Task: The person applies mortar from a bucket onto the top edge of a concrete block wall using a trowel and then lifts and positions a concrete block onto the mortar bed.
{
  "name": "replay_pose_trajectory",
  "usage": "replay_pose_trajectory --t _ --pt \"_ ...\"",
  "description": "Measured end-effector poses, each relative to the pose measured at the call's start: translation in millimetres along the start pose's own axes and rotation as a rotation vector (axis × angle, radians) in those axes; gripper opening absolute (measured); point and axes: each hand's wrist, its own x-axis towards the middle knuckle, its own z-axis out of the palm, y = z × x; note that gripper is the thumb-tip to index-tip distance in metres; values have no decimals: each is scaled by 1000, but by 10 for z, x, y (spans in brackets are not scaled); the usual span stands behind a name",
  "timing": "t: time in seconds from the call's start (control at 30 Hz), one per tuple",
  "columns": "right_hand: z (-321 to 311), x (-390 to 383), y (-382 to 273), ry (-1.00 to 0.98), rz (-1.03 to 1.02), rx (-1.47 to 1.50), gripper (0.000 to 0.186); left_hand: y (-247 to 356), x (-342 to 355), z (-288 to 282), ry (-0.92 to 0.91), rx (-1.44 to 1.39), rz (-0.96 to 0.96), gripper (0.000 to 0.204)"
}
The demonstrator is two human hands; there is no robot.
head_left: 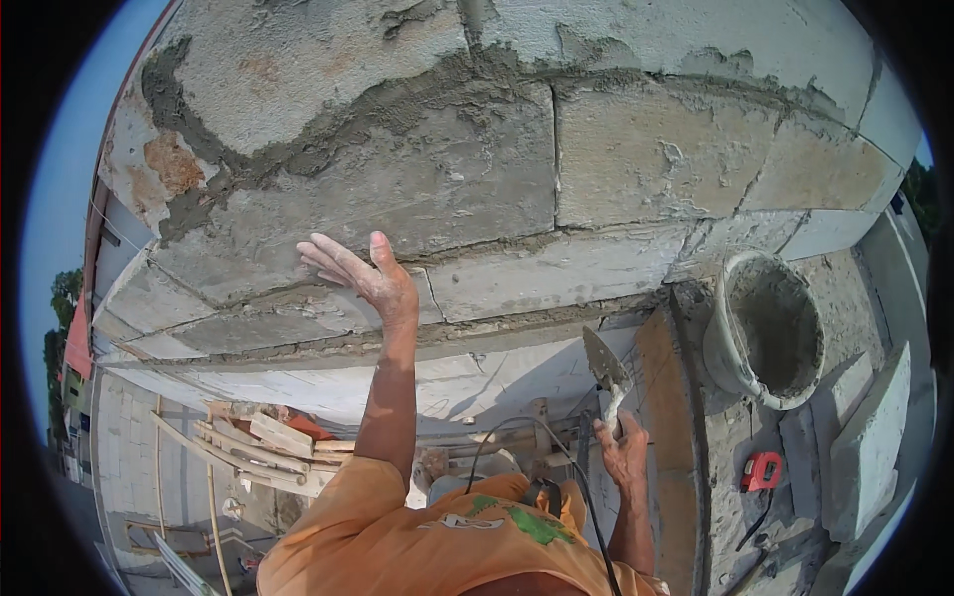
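Observation:
My left hand [366, 276] is raised in front of the block wall [487, 169], its fingers stretched out and dusted pale; whether it touches the blocks I cannot tell. In my right hand [624, 452], low and to the right, is a trowel [606, 360], gripped by its handle. Its pointed blade, coated in grey mortar, tilts up toward the wall. Wet-looking grey mortar [288, 149] fills the joints between the large light blocks and is smeared over some of their faces.
On the ledge at my right stands a bucket [730, 343] crusted with mortar. Beside it lie a red tape measure [762, 471] and pale block slabs [867, 452]. A board [668, 417] edges the ledge. Bamboo poles and planks [263, 452] are below left. A dark cable [586, 487] crosses my front.

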Motion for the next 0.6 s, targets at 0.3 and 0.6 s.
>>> replay_pose_trajectory --t 0.3,0.6 --pt "-60 248 176 -65 -14 9 33 930 -438 657 -70 -18 316 91" --pt "-64 378 684 28 -68 73 29 1223 -191 364 -176 -168 660 92"
